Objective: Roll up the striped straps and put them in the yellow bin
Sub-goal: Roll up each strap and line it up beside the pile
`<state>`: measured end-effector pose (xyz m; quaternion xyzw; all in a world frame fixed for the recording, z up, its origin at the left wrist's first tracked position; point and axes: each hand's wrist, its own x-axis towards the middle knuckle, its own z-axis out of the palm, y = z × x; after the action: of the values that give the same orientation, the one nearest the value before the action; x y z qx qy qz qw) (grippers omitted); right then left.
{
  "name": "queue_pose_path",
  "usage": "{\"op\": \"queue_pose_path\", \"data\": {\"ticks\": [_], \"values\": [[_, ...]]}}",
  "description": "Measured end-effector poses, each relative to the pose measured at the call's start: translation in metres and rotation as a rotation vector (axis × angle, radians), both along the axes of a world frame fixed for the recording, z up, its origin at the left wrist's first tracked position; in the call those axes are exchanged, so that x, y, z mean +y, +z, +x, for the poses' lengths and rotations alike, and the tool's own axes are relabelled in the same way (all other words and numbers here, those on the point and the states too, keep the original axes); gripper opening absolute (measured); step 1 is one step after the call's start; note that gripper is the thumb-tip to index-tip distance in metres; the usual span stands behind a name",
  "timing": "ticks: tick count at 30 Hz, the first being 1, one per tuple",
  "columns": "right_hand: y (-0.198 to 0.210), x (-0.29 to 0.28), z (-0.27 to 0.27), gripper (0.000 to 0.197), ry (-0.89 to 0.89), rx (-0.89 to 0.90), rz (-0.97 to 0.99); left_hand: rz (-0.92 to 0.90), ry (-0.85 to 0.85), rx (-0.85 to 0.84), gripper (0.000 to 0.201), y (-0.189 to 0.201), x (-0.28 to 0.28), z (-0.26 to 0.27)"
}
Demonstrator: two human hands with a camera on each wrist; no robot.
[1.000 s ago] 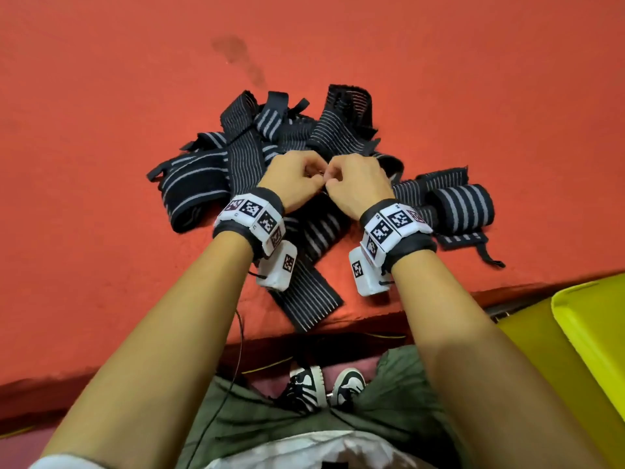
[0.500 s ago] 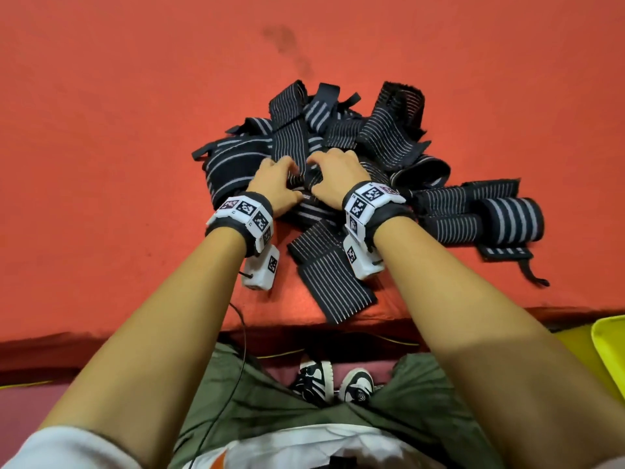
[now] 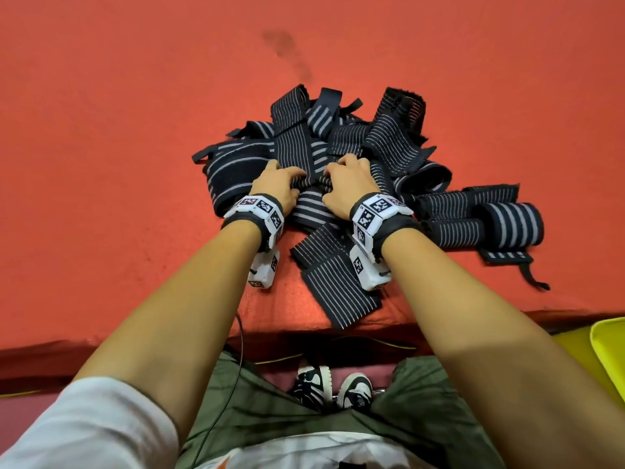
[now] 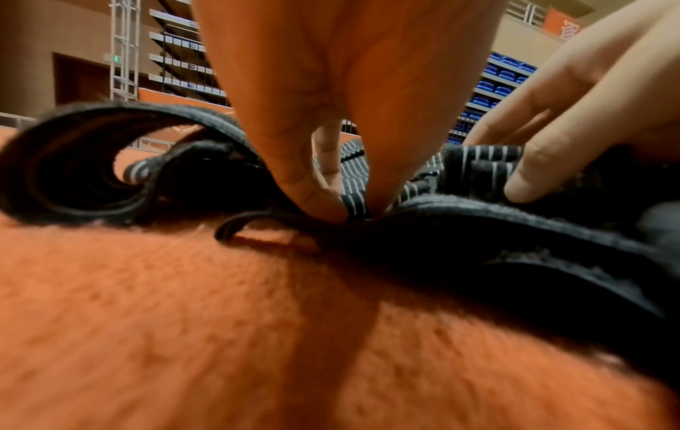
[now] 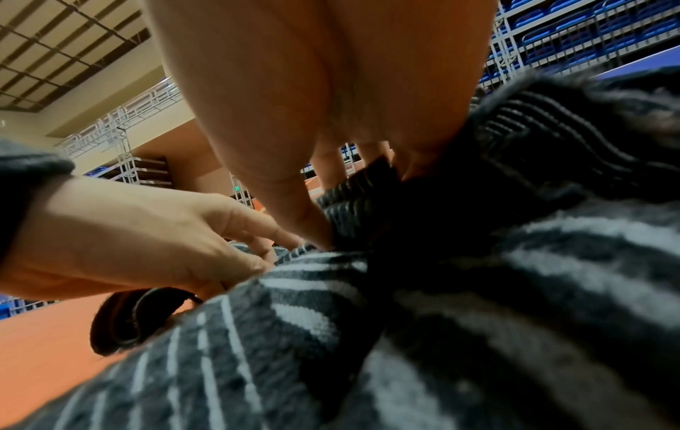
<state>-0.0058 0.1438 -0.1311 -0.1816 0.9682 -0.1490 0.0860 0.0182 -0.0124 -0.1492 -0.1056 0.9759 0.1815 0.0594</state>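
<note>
Both hands are down in a messy pile of striped straps (image 3: 341, 154) on a red mat (image 3: 118, 147). From the head view you see only the backs of the hands. The left hand (image 3: 275, 186) and the right hand (image 3: 350, 186) sit side by side, close but not touching, with a bunched strap (image 3: 313, 182) between them.

The wrist views show what the head view hides. In the left wrist view the thumb and a finger of the left hand (image 4: 331, 116) come together on a fold of strap (image 4: 355, 200) and pinch it. In the right wrist view the thumb and curled fingers of the right hand (image 5: 320, 101) pinch a thick black fold (image 5: 362, 200) of the same bunch. These views also show rows of blue seats (image 5: 574, 35) far behind.

One rolled strap (image 3: 510, 225) lies at the right side of the pile. A flat strap end (image 3: 334, 286) reaches to the near edge of the mat. The yellow bin (image 3: 608, 346) is near and to the right, lower than the mat, with only a corner showing. The mat is bare to the left and on the far side of the pile
</note>
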Motion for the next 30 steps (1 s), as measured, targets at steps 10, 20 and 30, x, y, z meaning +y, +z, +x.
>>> {"op": "queue_pose_path", "data": {"ticks": [10, 20, 30], "values": [[0.015, 0.003, 0.001, 0.034, -0.120, -0.101, -0.261, 0.150, 0.069, 0.144, 0.025, 0.026, 0.026, 0.006], [0.024, 0.033, 0.029, 0.032, -0.046, -0.075, -0.461, 0.461, 0.091, 0.150, 0.015, 0.038, 0.031, 0.046], [0.014, 0.036, 0.038, 0.017, -0.027, -0.119, -0.397, 0.443, -0.004, 0.117, 0.029, 0.040, 0.041, 0.069]]}}
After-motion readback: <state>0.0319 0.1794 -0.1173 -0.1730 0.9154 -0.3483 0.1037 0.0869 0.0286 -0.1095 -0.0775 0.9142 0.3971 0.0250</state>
